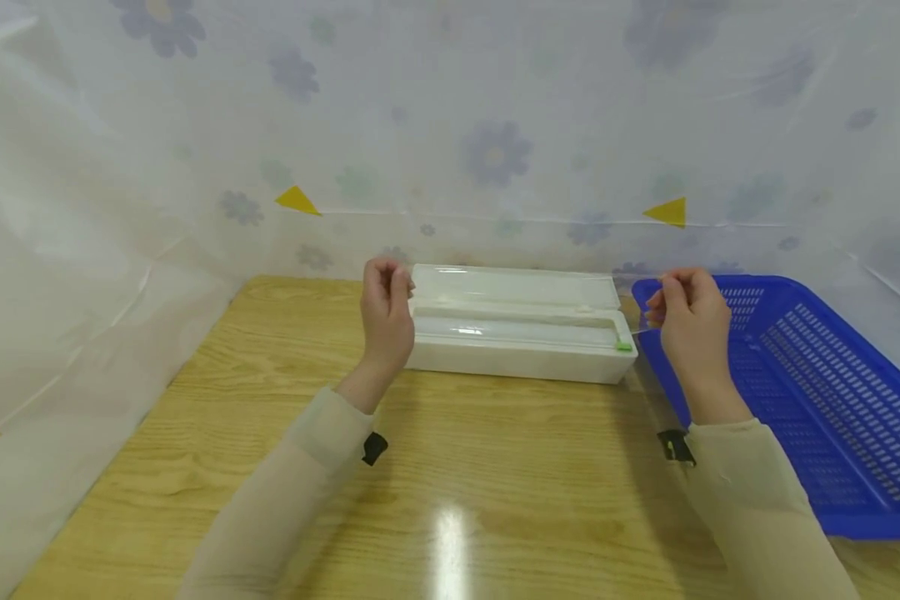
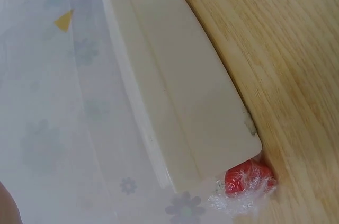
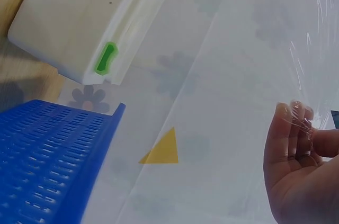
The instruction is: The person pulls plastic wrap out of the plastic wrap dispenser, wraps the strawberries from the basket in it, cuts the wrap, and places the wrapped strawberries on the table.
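A left hand [image 1: 387, 321], its fingers apparently pinching one edge, suspends thin, clear plastic film [image 3: 316, 97] near a long white plastic box [image 1: 510, 360] on the wood-grain worktop [image 1: 420, 458], as a right hand [image 1: 696, 337] pinches the other side between its fingers, the film likely light, clingy, easily torn and best held by its corners.

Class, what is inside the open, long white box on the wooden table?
A glossy, whitish roll of plastic film shows inside the box; its underside and the box's floor are covered from view.
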Demonstrator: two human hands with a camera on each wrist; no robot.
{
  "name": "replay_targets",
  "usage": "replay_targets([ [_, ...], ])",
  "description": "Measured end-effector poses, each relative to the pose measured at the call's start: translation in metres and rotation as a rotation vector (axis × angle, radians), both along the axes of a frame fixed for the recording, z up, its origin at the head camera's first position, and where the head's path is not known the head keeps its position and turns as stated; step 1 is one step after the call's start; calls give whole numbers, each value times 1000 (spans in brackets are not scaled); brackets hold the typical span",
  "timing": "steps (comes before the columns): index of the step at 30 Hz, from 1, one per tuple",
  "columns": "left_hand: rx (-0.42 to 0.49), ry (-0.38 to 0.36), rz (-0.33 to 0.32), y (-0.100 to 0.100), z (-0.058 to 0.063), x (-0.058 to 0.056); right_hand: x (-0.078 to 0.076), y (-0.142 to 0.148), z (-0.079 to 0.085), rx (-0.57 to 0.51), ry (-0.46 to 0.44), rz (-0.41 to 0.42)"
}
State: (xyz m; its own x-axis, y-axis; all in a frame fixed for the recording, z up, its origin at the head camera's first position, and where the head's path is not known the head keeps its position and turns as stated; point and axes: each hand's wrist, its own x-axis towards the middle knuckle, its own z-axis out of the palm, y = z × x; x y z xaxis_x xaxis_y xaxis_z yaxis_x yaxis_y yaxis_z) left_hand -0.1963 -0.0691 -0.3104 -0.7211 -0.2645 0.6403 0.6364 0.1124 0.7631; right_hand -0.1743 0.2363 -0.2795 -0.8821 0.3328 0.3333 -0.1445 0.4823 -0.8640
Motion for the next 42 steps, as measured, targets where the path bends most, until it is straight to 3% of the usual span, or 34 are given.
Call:
replay_targets([
  [9, -41, 19, -90, -12, 1, 22, 21, 2, 0, 67, 33, 25],
  [17, -258, 44, -145, -36, -15, 48, 48, 4, -12, 214, 83, 68],
  [22, -361, 86, -199, -48, -24, 56, 63, 11, -25, 325, 71, 109],
  [28, -578, 142, -252, -61, -35, 64, 79, 20, -43, 404, 54, 161],
  [35, -757, 45, -346, -70, -44, 73, 87, 22, -56, 464, 30, 219],
  [42, -873, -72, -380, -73, -49, 80, 91, 19, -66, 520, 4, 253],
])
